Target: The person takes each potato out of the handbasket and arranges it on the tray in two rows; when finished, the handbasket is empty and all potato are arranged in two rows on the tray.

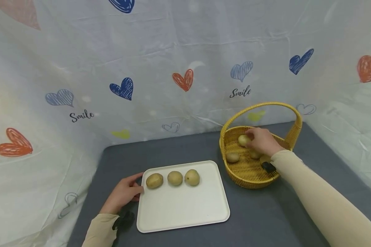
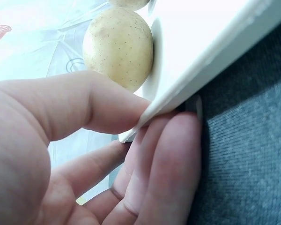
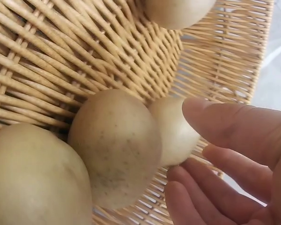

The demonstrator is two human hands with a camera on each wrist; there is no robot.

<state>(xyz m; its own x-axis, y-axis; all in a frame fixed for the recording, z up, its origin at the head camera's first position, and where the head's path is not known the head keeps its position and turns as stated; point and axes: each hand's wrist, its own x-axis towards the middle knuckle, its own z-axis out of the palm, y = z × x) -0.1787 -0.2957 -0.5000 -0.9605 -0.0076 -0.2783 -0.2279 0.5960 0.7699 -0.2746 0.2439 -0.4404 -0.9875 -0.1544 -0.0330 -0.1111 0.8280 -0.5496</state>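
My left hand (image 1: pixel 123 193) pinches the left rim of a white tray (image 1: pixel 182 209), thumb on top and fingers beneath, as the left wrist view shows. Three potatoes stand in a row along the tray's far side; the leftmost potato (image 2: pixel 118 49) is closest to that hand. Reaching into a yellow wicker basket (image 1: pixel 250 181), my right hand (image 1: pixel 264 141) has thumb and fingers around a potato (image 3: pixel 174 131) near the basket's back wall. More potatoes lie in the basket: one (image 1: pixel 233 157) at the left, others (image 3: pixel 114 150) under the hand, partly hidden in the head view.
The basket's tall handle (image 1: pixel 266 104) arches over the right hand. Tray and basket stand side by side on a dark grey cloth-covered table (image 1: pixel 173 145). White sheeting (image 1: pixel 151 61) printed with hearts hangs behind and at both sides.
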